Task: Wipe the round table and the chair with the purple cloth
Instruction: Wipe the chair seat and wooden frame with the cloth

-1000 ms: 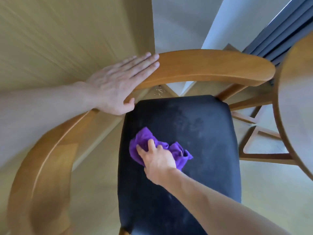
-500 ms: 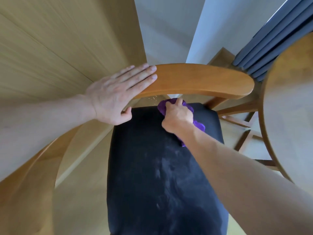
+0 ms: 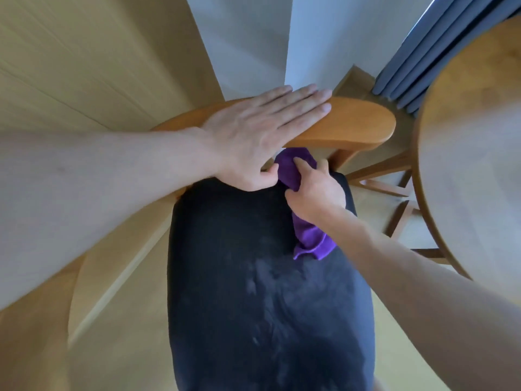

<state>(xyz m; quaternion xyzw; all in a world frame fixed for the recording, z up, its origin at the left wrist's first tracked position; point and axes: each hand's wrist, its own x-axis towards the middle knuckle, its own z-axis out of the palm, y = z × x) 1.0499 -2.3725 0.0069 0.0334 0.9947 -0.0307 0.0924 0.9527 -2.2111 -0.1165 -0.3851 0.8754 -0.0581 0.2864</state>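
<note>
- Black seat (image 3: 253, 292) of the chair fills the near view; pale dusty smears show on its near and middle part, so the seat looks only partly wiped.
- Purple cloth (image 3: 307, 235) lies bunched on the far right part of the seat, one end trailing toward the viewer, the other end pushed up under the backrest.
- Right hand (image 3: 315, 193) grips the cloth, fingers curled round it, pressing it at the seat's back edge.
- Left hand (image 3: 262, 134) lies flat on the wooden backrest (image 3: 358, 122), fingers straight, holding nothing, thumb tip just beside the cloth; it seems to brace the chair.
- Step in hand: the chair-wiping part, working the rear of the seat.
- Next move likely calls for dragging the cloth back toward the near smears with steady pressure, then doing the backrest, which means lifting the left hand off it.
- Round tabletop (image 3: 473, 136) sits to the far right, apart from both hands; cannot tell if it is already wiped.
- Grey curtain (image 3: 423, 57) and white wall (image 3: 310, 38) are beyond.
</note>
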